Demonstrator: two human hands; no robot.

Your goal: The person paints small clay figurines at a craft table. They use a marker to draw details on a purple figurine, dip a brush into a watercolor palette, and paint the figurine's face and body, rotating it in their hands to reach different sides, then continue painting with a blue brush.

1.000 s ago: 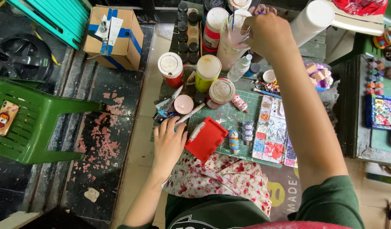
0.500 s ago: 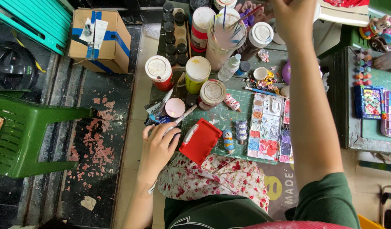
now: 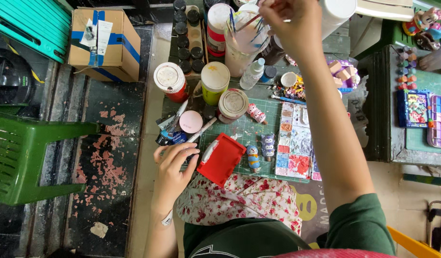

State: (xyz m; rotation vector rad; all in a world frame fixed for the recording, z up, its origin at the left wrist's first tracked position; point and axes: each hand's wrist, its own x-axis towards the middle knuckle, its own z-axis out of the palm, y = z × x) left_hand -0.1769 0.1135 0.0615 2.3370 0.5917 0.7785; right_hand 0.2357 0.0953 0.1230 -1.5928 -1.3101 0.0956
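Observation:
My right hand (image 3: 290, 21) reaches far forward over a clear cup of paint brushes (image 3: 247, 38), fingers pinched on a thin brush handle (image 3: 249, 21) sticking out of it. My left hand (image 3: 175, 165) rests flat on the near left corner of the green cutting mat (image 3: 239, 131), fingers spread, touching nothing else but lying next to a red case (image 3: 221, 159). Small painted figurines (image 3: 260, 149) stand on the mat beside a stained paint palette (image 3: 296, 143).
Paint jars with white lids (image 3: 215, 79) crowd the back of the mat. A cardboard box with blue tape (image 3: 103, 43) sits at the back left, a green plastic stool (image 3: 24, 157) at left. Bead trays (image 3: 424, 114) lie on a table at right. A floral cloth (image 3: 235, 198) covers my lap.
My right hand has moved left from the far right to above the brush cup and closed on a brush. The left hand stays on the mat; the view shifted slightly.

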